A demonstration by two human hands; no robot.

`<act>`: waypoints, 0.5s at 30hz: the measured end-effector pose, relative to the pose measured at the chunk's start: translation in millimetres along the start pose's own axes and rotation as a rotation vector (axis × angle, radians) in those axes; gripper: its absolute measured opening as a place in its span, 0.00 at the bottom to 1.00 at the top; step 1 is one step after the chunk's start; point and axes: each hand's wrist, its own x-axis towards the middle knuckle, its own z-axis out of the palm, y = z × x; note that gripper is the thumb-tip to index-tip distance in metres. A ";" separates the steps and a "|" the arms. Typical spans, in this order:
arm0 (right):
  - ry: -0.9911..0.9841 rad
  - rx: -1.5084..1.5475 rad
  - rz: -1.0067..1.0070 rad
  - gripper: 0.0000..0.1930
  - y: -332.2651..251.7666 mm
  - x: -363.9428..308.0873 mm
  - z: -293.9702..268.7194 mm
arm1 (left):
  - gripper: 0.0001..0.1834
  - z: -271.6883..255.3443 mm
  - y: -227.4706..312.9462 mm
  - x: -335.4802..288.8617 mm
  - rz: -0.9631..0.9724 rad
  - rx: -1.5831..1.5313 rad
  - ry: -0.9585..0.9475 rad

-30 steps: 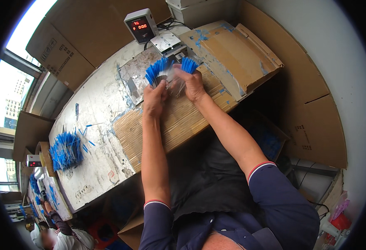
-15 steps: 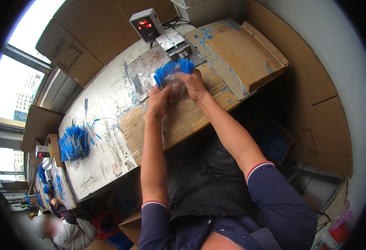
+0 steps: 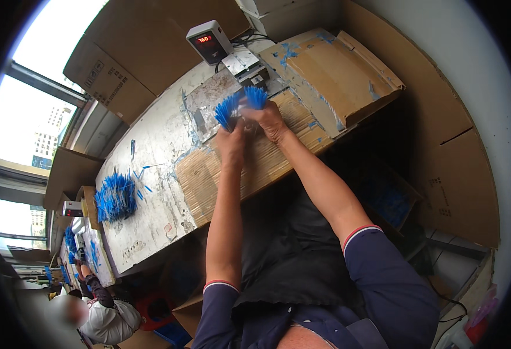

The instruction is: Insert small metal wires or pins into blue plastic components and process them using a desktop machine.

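Observation:
My left hand [image 3: 231, 142] is closed around a bundle of thin blue-tipped strips [image 3: 226, 111], their blue ends fanned out upward. A second, similar bundle [image 3: 256, 98] stands up from my right hand [image 3: 267, 120], whose fingers are closed on it. The two hands are close together over the ribbed cardboard mat [image 3: 290, 116], just in front of a small metal machine [image 3: 252, 75]. Motion blur smears the fingers and the lower, clear-looking ends of the strips. What exactly the strips are cannot be made out.
A larger pile of blue strips [image 3: 116, 198] lies on the white worktable [image 3: 150, 227] at left, with loose pieces and a pen-like tool [image 3: 132, 149] nearby. Behind stands a display box [image 3: 210, 42] with red digits. A flattened cardboard box [image 3: 342, 75] covers the right. Another person [image 3: 110, 317] sits at lower left.
The view has shifted slightly, so the table appears farther right. My right hand and its bundle have come a little away from the machine, toward me. The red readout has changed.

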 end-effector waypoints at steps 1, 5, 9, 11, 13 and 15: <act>-0.003 0.004 -0.003 0.13 -0.3 -0.8 2.4 | 0.06 -1.3 -3.9 2.3 0.048 -0.015 0.031; -0.016 0.065 0.015 0.15 -0.1 -0.2 -10.2 | 0.06 8.6 1.9 -4.9 0.007 -0.118 0.010; 0.021 0.162 0.009 0.16 -0.6 3.0 -2.8 | 0.06 0.5 2.0 -5.1 0.000 -0.239 0.014; -0.008 0.166 0.038 0.14 -3.8 2.1 1.6 | 0.06 0.1 3.3 -3.9 0.007 -0.276 0.066; -0.040 0.168 0.067 0.13 -3.0 2.2 -0.9 | 0.06 -0.1 6.2 -1.7 0.016 -0.323 0.089; -0.137 -0.013 0.097 0.07 -2.9 2.8 -3.7 | 0.06 0.2 10.9 2.2 0.020 -0.376 0.110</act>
